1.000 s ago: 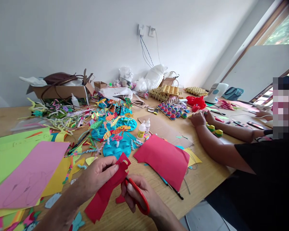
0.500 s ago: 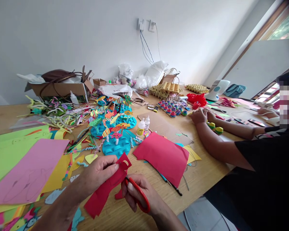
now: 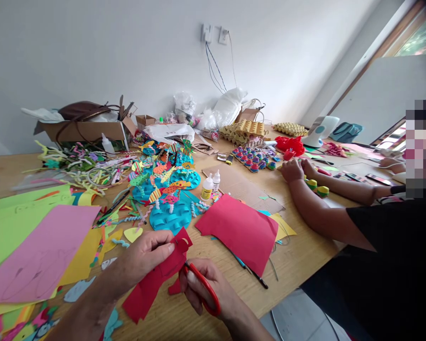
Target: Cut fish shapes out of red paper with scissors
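My left hand pinches a piece of red paper above the table, thumb on top. The paper has cut edges, a small curved opening near its upper end and faint drawn lines. Red-handled scissors are in my right hand, their blades at the paper's right edge and mostly hidden by it. A small red scrap shows just left of my right fingers. Beyond my hands, a larger red sheet lies on the table over pens and a yellow sheet.
Blue wavy bases with paper fish stand ahead, beside two glue bottles. Pink paper and green paper spread at left. A box and egg trays sit along the wall. Another person's arms rest at right.
The view has shifted very slightly. My left hand, the red paper and the scissors keep nearly the same places; the paper's upper end is tilted a little differently.
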